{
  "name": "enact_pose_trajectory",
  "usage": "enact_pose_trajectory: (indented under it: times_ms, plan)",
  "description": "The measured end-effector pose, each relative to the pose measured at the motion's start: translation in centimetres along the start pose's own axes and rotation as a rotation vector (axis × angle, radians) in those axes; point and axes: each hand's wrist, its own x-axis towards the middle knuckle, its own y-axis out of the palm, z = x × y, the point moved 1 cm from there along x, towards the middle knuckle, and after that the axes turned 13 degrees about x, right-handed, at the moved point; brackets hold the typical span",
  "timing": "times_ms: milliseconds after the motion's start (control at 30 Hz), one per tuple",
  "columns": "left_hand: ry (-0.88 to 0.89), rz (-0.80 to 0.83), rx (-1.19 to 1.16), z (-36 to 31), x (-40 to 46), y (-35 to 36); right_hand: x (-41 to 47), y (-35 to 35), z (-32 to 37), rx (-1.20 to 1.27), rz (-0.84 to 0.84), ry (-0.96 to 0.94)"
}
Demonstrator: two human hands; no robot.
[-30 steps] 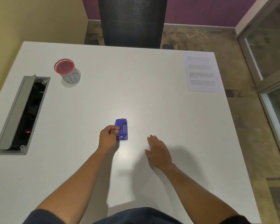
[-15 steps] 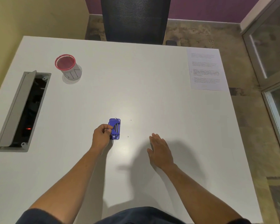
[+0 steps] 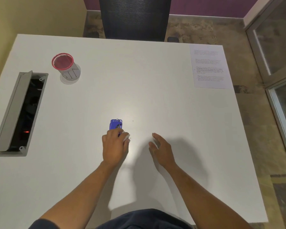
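Bare forearms and a dark navy top

Both arms are uncovered from the left hand (image 3: 114, 146) and the right hand (image 3: 162, 151) back past the elbows. Far behind the left hand, on the upper arm, the hem of a short dark navy sleeve (image 3: 40, 224) shows. Between the arms, well behind both hands, the plain dark navy garment (image 3: 144, 219) fills the lower edge.

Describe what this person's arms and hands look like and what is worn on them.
Both forearms are bare. The left hand and right hand wear no gloves, and no watch, ring or band shows. A dark navy short sleeve shows at the left upper arm.
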Motion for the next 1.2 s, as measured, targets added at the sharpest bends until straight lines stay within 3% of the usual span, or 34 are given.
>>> enact_pose_trajectory:
  times_ms: [167, 333, 500, 967, 1200]
  plan:
    - [0.055, 0.115, 0.154, -0.8, 0.5, 0.9, 0.1, -0.3, 0.9, 0.28, -0.044, 0.105]
    - [0.117, 0.132, 0.197, -1.3, 1.4, 1.2, 0.0, -0.6, 1.4, 0.543, -0.038, 0.186]
    - [0.153, 0.187, 0.275, -1.3, 1.7, 1.3, 0.0, -0.9, 1.0, 0.695, -0.064, 0.265]
    - [0.192, 0.3, 0.441, -1.9, 1.6, 1.5, 0.0, -1.0, 1.3, 0.775, -0.066, 0.359]
    - [0.076, 0.181, 0.003, -3.8, 1.1, 0.6, 0.0, -0.1, 1.4, 0.924, -0.049, 0.428]
